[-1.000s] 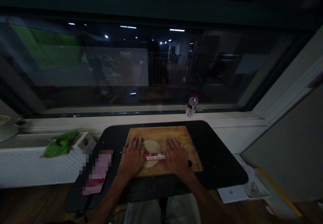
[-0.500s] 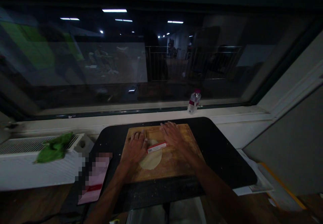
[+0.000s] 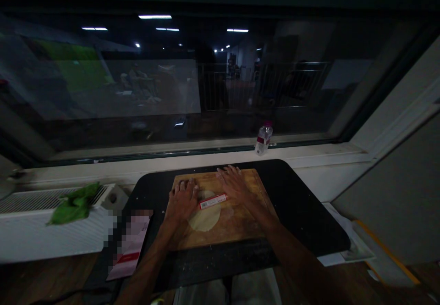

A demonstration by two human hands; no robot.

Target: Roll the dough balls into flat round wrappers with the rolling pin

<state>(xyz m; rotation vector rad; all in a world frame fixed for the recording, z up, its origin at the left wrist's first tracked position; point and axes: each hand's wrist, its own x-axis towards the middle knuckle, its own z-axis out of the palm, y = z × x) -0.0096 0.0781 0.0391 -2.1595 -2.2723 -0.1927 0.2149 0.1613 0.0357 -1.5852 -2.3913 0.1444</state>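
Note:
A thin round sheet of dough [image 3: 205, 219] lies on a wooden board [image 3: 240, 224]. Across its upper part rests a rolling pin [image 3: 213, 201] with a red-and-white printed label; its ends are hidden under my hands. My left hand [image 3: 183, 199] lies over the left end, palm down, fingers stretched forward and apart. Over the right end is my right hand [image 3: 233, 183], also palm down with its fingers spread. Neither hand is wrapped round the pin. Pale powder shows on my fingertips.
The board sits on a black table [image 3: 302, 218]. A pink packet [image 3: 129, 245] lies at its left. On the sill behind stands a plastic bottle [image 3: 263, 140] with a magenta cap. A green cloth [image 3: 74, 204] drapes over the radiator [image 3: 51, 236] at the left.
My left hand has shifted slightly left, its fingers now straighter. The pin's printed label shows a slightly different face, as if turned. The dough sheet looks much the same.

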